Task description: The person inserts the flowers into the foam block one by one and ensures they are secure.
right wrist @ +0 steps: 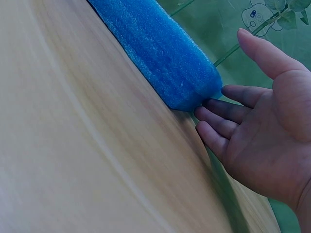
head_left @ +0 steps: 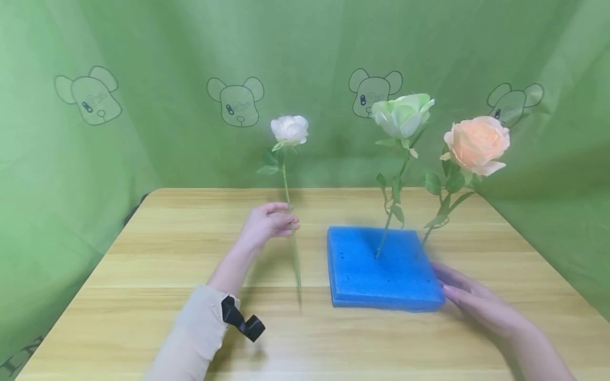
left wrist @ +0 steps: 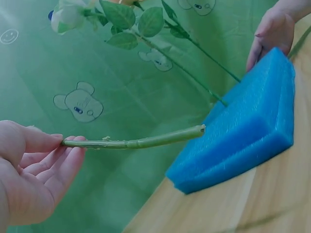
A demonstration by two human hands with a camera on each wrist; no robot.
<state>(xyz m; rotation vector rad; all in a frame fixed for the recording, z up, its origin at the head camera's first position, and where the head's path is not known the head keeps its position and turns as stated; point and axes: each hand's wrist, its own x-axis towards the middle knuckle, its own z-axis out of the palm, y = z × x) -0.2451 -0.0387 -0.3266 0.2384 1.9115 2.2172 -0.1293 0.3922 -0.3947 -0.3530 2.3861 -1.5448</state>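
My left hand pinches the thin green stem of a white rose, holding it upright above the table, left of a blue foam block. In the left wrist view the stem's cut end points toward the block. A pale green rose and a peach rose stand with their stems in the foam, both leaning right. At the block's right side is my right hand; the right wrist view shows its fingers extended, fingertips at the block's corner, thumb raised apart from it.
The wooden table carries the block right of centre. Small holes dot the foam's top. A green curtain with cartoon bear heads hangs behind and at both sides. A black strap mount sits on the left wrist.
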